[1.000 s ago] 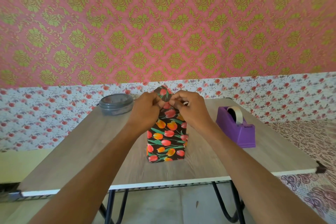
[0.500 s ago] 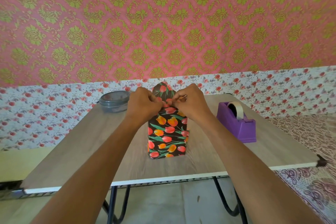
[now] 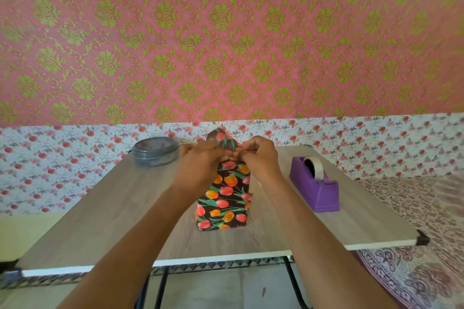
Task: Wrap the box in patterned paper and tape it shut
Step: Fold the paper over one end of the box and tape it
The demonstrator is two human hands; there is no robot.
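The box [image 3: 222,198] stands on end in the middle of the table [image 3: 113,208], sides dressed in black tulip-print paper [image 3: 226,213]; all the action is at the top end. The left hand [image 3: 200,167] and right hand [image 3: 259,159] meet there, knuckles toward us; the fingers [image 3: 248,149] of both are curled in and pinching paper at the top edge, though blur hides exactly which fold each one has; whether a strip of tape sits on a fingertip I cannot tell. Behind them a triangular flap [image 3: 220,136] pokes up, pointed, not yet folded down; so by my reading this is the end-fold stage, with that last flap to close and tape. To do it well, I'd want the side tucks pressed flat against the box's end and creased sharp along the edges; then the point drawn down over the middle, taut, no slack bubble beneath. One hand ought to pin the flap while the other goes for tape, or the fold may spring open; the tall box could tip if shoved sideways, so press straight down. The purple tape dispenser [image 3: 316,187] sits near on the right, roll of tape [image 3: 313,167] loaded; an easy reach for the right hand. Far left, a round grey lidded container [image 3: 155,150], well apart.
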